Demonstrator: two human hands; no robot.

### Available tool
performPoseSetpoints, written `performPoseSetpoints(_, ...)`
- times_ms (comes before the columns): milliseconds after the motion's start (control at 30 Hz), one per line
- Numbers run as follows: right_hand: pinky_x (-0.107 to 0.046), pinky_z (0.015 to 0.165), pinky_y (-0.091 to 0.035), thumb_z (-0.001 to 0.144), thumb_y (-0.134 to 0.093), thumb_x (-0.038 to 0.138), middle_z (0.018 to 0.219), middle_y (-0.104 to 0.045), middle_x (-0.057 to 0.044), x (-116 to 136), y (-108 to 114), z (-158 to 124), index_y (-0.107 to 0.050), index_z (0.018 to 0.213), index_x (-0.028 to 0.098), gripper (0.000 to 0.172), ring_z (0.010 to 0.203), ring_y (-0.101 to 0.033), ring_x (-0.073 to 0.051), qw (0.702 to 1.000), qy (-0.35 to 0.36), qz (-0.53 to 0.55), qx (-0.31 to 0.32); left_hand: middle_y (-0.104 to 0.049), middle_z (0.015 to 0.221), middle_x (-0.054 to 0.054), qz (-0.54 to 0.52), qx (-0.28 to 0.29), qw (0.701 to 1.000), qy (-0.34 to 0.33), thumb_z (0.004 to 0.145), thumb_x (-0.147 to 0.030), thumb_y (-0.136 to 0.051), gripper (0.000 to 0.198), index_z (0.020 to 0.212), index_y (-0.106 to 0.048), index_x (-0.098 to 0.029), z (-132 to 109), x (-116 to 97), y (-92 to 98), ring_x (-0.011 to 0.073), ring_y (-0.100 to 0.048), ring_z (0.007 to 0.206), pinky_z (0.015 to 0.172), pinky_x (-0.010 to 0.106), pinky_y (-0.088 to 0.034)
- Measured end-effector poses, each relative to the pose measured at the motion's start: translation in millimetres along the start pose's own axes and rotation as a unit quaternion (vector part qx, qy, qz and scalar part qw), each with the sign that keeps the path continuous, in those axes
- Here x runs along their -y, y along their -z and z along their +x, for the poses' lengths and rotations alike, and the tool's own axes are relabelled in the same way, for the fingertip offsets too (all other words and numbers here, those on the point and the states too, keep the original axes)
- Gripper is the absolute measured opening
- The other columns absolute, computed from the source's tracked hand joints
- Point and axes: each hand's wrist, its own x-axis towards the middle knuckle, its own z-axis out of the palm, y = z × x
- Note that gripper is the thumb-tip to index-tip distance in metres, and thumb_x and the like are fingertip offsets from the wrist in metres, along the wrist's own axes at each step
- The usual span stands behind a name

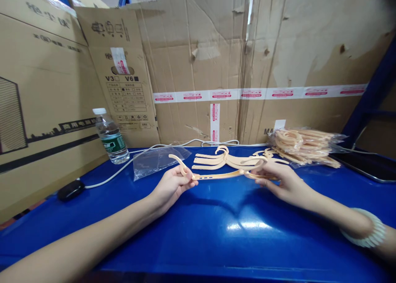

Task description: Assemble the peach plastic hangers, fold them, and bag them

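A: Left hand (171, 186) pinched on the hooked end of a hanger (219, 176), right hand (280, 180) gripping the other end, both closed on it
B: Held level between them, just above the counter (198, 229), clear of the surface?
A: Clear, yes. Thin, slotted along the middle
B: Likely to snap at those slots if pulled or twisted too hard
A: Or to spring out of the left pinch, with only fingertips on the hook
B: Loose hangers (213, 160) just behind, close to the right hand. Easy to snag or scatter with a careless swing
A: Packed bag (305, 147) further right, empty bag (154, 159) behind the left hand, then bottle (110, 136) and cable (123, 167) toward the left
B: Worth minding that bottle: upright and capped, but right beside the cable, so liable to tip under a tug on it
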Motion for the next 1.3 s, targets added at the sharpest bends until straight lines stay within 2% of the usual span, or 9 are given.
performPoseSetpoints(400, -0.028, 0.058, -0.046, 0.094, -0.049, 0.034, 0.078, -0.062, -0.006, 11.5, -2.0, 0.0, -0.059, 0.09, 0.02, 0.018, 0.067, -0.057, -0.018, 1.0, -0.012, 0.012, 0.022, -0.062, 0.061, 0.0, 0.01, -0.046, 0.997, -0.057, 0.055, -0.015, -0.086, 0.029, 0.064, -0.059, -0.013, -3.3, 2.4, -1.6, 0.0104, -0.058, 0.056, 0.06, 0.023, -0.05)
performPoseSetpoints(633, -0.025, 0.048, -0.044, 0.093, -0.052, 0.043, 0.076, -0.057, -0.003, 12.1, -2.6, 2.8, -0.057, 0.093, 0.02, 0.024, 0.056, -0.053, -0.014, 0.991, -0.072, 0.115, -0.002, -0.068, 0.071, 0.003, -0.008, -0.049, 0.997, -0.062, 0.059, -0.012, -0.086, 0.023, 0.065, -0.063, -0.013, -0.4, -0.9, -0.9, 0.0143, -0.067, 0.072, 0.075, 0.024, -0.055)
performPoseSetpoints(733, -0.025, 0.047, -0.044, 0.092, -0.053, 0.045, 0.076, -0.056, -0.002, 7.2, 1.9, 4.5, -0.056, 0.104, 0.02, 0.029, 0.053, -0.051, -0.013, 0.987, -0.084, 0.132, -0.017, -0.071, 0.079, 0.005, 0.015, -0.04, 0.998, -0.039, 0.063, -0.019, -0.085, 0.02, 0.07, -0.067, -0.013, -5.1, -2.4, -5.1, 0.0162, -0.068, 0.078, 0.078, 0.024, -0.055)
performPoseSetpoints(833, -0.026, 0.05, -0.047, 0.092, -0.052, 0.044, 0.082, -0.058, -0.004, 0.7, 10.2, 4.8, -0.057, 0.112, 0.019, 0.032, 0.056, -0.053, -0.013, 0.989, -0.088, 0.121, -0.015, -0.074, 0.089, 0.012, 0.125, 0.008, 0.992, 0.026, 0.073, -0.027, -0.078, 0.017, 0.075, -0.068, -0.014, -21.6, -1.4, -16.6, 0.0199, -0.069, 0.077, 0.075, 0.03, -0.057)
performPoseSetpoints(900, -0.027, 0.055, -0.049, 0.092, -0.051, 0.04, 0.085, -0.061, -0.005, -2.6, 15.4, 4.2, -0.06, 0.111, 0.019, 0.03, 0.063, -0.056, -0.015, 0.993, -0.084, 0.076, 0.01, -0.074, 0.088, 0.012, 0.255, 0.101, 0.962, 0.01, 0.078, -0.026, -0.071, 0.011, 0.076, -0.069, -0.016, -36.9, -0.4, -25.5, 0.0233, -0.069, 0.077, 0.072, 0.034, -0.057)
performPoseSetpoints(933, -0.027, 0.058, -0.049, 0.092, -0.051, 0.038, 0.086, -0.063, -0.006, -3.4, 17.2, 3.8, -0.061, 0.11, 0.018, 0.028, 0.067, -0.058, -0.016, 0.995, -0.079, 0.052, 0.028, -0.074, 0.089, 0.011, 0.326, 0.154, 0.932, -0.045, 0.081, -0.023, -0.067, 0.007, 0.08, -0.071, -0.018, -44.2, -0.3, -29.0, 0.0245, -0.069, 0.082, 0.076, 0.035, -0.056)
performPoseSetpoints(1033, -0.029, 0.067, -0.049, 0.092, -0.051, 0.032, 0.089, -0.066, -0.006, -1.5, 18.5, 2.8, -0.064, 0.105, 0.018, 0.024, 0.076, -0.061, -0.018, 0.993, -0.071, 0.011, 0.091, -0.071, 0.109, 0.008, 0.471, 0.287, 0.805, -0.22, 0.086, -0.019, -0.06, 0.02, 0.101, -0.073, -0.025, -58.2, -0.9, -32.7, 0.0268, -0.061, 0.11, 0.101, 0.039, -0.044)
performPoseSetpoints(1133, -0.029, 0.068, -0.049, 0.093, -0.048, 0.03, 0.088, -0.068, -0.006, 4.7, 16.4, 3.1, -0.065, 0.101, 0.018, 0.022, 0.075, -0.061, -0.018, 0.984, -0.082, -0.002, 0.158, -0.062, 0.129, 0.007, 0.538, 0.296, 0.741, -0.273, 0.088, -0.024, -0.06, 0.032, 0.119, -0.066, -0.028, -57.6, -0.8, -27.8, 0.0287, -0.05, 0.126, 0.11, 0.041, -0.036)
performPoseSetpoints(1300, -0.029, 0.069, -0.047, 0.094, -0.048, 0.025, 0.092, -0.065, -0.006, 12.2, 14.6, 3.2, -0.065, 0.098, 0.019, 0.018, 0.077, -0.06, -0.018, 0.98, -0.06, -0.034, 0.186, -0.049, 0.144, 0.007, 0.58, 0.264, 0.723, -0.266, 0.089, -0.032, -0.059, 0.041, 0.13, -0.058, -0.03, -49.0, 0.6, -20.7, 0.0321, -0.041, 0.134, 0.116, 0.05, -0.023)
